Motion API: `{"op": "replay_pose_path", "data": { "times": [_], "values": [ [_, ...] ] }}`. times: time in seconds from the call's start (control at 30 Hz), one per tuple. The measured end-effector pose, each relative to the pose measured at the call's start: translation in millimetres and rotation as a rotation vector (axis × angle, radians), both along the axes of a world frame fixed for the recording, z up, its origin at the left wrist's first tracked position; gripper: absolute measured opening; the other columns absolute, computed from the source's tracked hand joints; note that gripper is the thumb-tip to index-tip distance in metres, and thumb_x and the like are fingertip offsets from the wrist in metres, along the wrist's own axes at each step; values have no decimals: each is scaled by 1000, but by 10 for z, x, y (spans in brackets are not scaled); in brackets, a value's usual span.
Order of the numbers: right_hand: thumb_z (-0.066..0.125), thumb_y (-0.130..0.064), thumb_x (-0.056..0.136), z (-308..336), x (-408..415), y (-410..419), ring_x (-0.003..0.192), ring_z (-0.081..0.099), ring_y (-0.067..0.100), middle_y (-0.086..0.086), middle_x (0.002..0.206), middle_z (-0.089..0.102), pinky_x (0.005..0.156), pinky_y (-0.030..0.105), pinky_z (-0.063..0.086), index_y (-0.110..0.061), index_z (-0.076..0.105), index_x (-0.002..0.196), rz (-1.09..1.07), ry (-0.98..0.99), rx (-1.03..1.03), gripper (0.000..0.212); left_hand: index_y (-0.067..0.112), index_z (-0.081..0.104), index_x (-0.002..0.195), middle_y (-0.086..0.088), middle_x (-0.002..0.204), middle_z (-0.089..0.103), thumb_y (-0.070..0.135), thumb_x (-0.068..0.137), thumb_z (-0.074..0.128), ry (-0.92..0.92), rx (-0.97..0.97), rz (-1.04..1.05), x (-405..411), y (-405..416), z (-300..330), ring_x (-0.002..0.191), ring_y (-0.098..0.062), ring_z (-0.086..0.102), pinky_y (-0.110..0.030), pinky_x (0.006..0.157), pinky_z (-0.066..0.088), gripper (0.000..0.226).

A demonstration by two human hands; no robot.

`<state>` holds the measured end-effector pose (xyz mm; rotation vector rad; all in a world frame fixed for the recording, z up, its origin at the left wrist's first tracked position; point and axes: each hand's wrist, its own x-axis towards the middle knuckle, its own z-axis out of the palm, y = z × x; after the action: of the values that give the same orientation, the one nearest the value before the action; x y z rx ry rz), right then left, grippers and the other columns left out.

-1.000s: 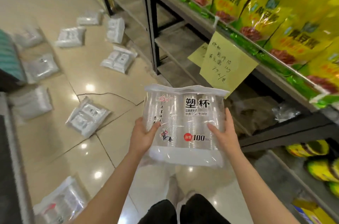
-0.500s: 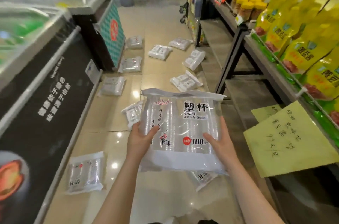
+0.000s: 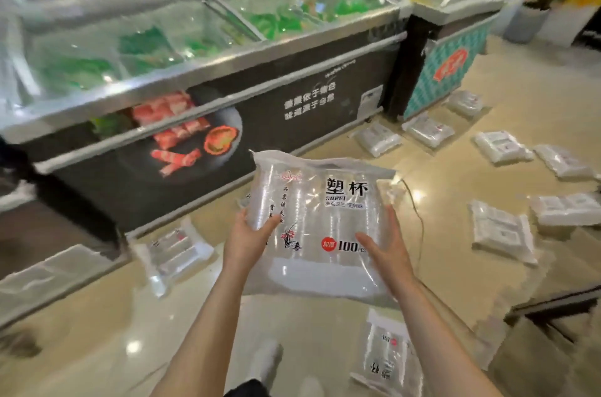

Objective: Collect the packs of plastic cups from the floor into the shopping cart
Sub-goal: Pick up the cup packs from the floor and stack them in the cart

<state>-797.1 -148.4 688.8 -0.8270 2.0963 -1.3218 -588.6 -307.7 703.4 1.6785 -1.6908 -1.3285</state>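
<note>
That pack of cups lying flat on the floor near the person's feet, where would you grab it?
Probably by its two long side edges, coming down from above. The floor pack lies flat, label up, so only its top and edges are free. The held pack shows this works: left hand and right hand grip opposite sides, thumbs on the front. The sealed end flap is flimsier.

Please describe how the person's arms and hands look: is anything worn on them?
Both forearms are bare up to the frame's lower edge, with no sleeve visible. The left hand and right hand wear no gloves. No watch, ring or bracelet shows on either wrist or on the fingers.
</note>
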Motion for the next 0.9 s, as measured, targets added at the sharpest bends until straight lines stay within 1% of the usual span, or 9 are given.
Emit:
{"op": "replay_pose_path", "data": {
  "times": [0.1,0.17,0.23,0.33,0.47,0.57,0.7,0.77,0.9],
  "values": [
    [70,-33,85,-6,387,-258,143,16,7,-21,152,16,114,28,17,-28,13,153,145,-54,-22,89,18,47,133,5,118,61,63,70,72,-22,-54,168,613,134,45,103,-19,59,-33,86,46,81],
    [69,-30,86,3,723,-410,143,17,7,-25,147,17,110,25,18,-29,13,152,254,-84,-26,86,19,48,134,6,124,60,70,63,71,-15,-54,264,1053,229,84,109,-18,59,-32,89,46,89],
    [68,-32,86,23,1084,-539,143,20,9,-22,153,16,112,30,21,-34,12,152,355,-121,-3,86,20,50,132,3,124,63,82,50,65,-15,-68,367,1508,316,66,111,-18,60,-36,94,48,105],
    [72,-38,82,66,1654,-682,143,23,9,-15,156,20,116,37,22,-37,15,150,491,-132,-2,89,20,53,127,-1,115,67,81,48,64,-16,-48,507,2183,521,39,103,-20,63,-37,90,50,100],
    [68,-43,75,77,2466,-759,143,18,4,-17,156,17,116,31,19,-30,17,152,668,-61,-43,93,19,53,126,-1,117,66,86,43,64,0,-42,653,3048,869,-20,106,-19,62,-40,94,49,107],
    [70,-25,86,31,3174,-740,137,14,-5,-34,143,11,112,22,16,-26,17,152,768,-34,-83,85,17,51,130,-3,122,63,84,46,63,4,-54,743,3727,1157,-7,111,-21,60,-39,96,47,108],
    [69,-24,87,-14,4161,-606,137,25,3,-26,145,20,105,20,21,-29,19,151,847,-100,-64,80,11,46,136,-9,133,56,70,62,70,-4,-66,848,4643,1543,26,121,-24,53,-36,101,42,98],
    [70,-30,86,-38,4632,-546,139,23,2,-21,152,20,106,20,21,-29,20,151,900,-117,-57,82,11,52,128,-6,123,63,74,55,69,8,-89,918,5083,1737,3,110,-21,60,-36,96,47,97],
    [68,-29,87,-27,5443,-483,138,19,-2,-19,154,18,110,23,19,-30,18,152,1031,-90,-54,81,13,54,123,-2,118,65,51,72,77,-5,-96,1048,5784,2105,-24,104,-18,61,-29,85,46,68]
  ]
}}
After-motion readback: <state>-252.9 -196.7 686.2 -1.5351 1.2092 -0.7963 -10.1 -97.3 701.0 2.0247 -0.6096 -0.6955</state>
